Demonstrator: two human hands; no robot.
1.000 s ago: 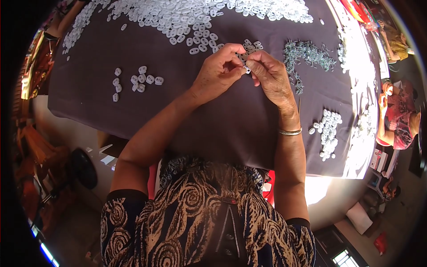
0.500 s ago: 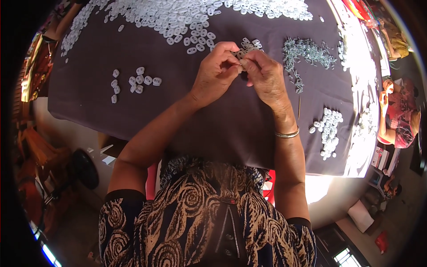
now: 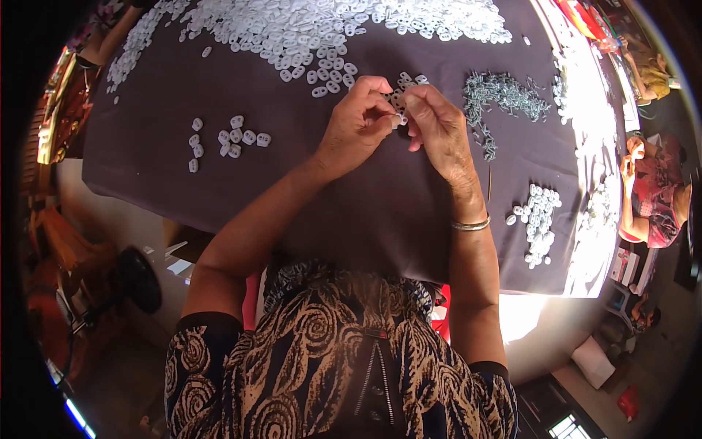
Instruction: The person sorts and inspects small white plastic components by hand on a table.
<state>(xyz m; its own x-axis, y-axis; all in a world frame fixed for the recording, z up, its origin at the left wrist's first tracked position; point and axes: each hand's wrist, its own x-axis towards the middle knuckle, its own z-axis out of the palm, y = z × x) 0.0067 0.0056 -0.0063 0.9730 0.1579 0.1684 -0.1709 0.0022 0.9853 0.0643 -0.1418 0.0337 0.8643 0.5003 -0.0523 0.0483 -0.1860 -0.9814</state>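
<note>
While the left hand pinches a small white piece between thumb and forefinger, the right hand curls close beside it, whether gripping I cannot tell. Loose white pieces lie just beyond the fingertips; small grey pins heap up to their right.

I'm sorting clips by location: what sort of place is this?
Likely an informal workshop, perhaps in a home: a dark cloth-covered table bears a heap of small white pieces and a pile of grey ones; another person shows at right.
</note>
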